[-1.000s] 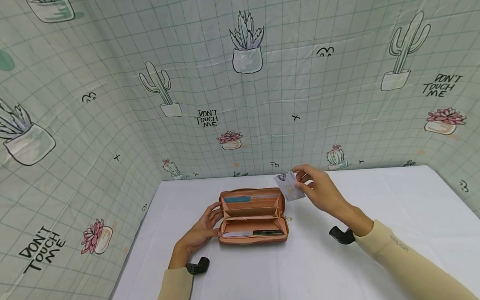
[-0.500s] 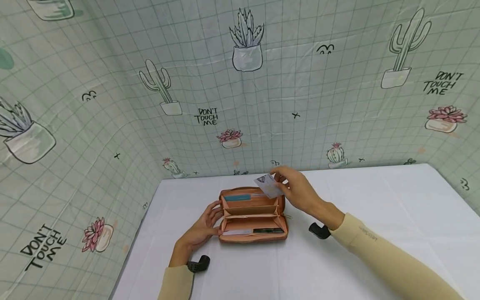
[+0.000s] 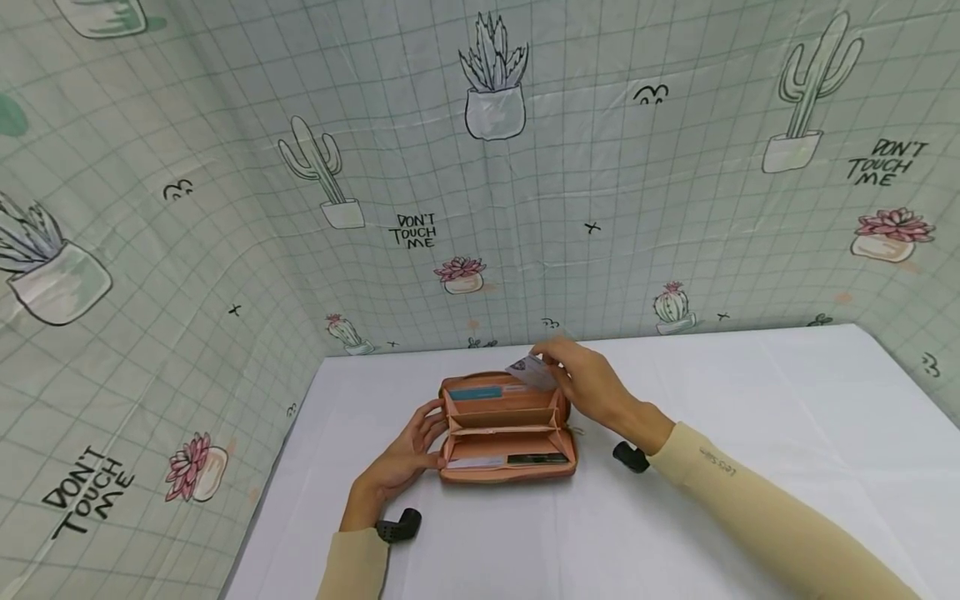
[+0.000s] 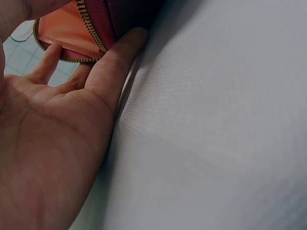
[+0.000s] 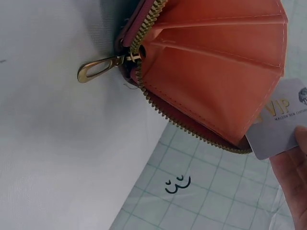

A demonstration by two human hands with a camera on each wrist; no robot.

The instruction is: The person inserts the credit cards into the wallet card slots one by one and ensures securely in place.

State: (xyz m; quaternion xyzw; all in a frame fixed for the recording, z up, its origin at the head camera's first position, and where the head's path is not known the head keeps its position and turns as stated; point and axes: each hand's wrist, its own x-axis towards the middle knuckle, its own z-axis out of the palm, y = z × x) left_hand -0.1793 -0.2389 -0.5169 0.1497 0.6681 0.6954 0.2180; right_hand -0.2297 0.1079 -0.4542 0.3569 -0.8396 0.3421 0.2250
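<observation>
An orange zip-around wallet (image 3: 506,477) stands unzipped on the white table, its compartments fanned apart. My left hand (image 3: 401,454) grips its left end, thumb at the near panel and fingers along the side. My right hand (image 3: 588,383) pinches a pale grey VIP card (image 5: 280,122) between thumb and fingers. In the right wrist view the card's lower part sits right at the end of the wallet's far panel, its gold lettering visible. A blue card (image 3: 476,393) shows in the far panel's slots. White (image 3: 476,462) and dark (image 3: 537,459) cards fill the near ones.
A gold zipper pull (image 5: 96,68) hangs off the wallet's right end. Behind the table, a gridded cloth (image 3: 562,183) printed with cacti rises as a backdrop. Black wrist devices (image 3: 400,527) sit under both forearms.
My right hand has carried the card leftward from beside the wallet to over its far panel's right side, then lowered it there, tilting it. The left hand and wallet stay in place.
</observation>
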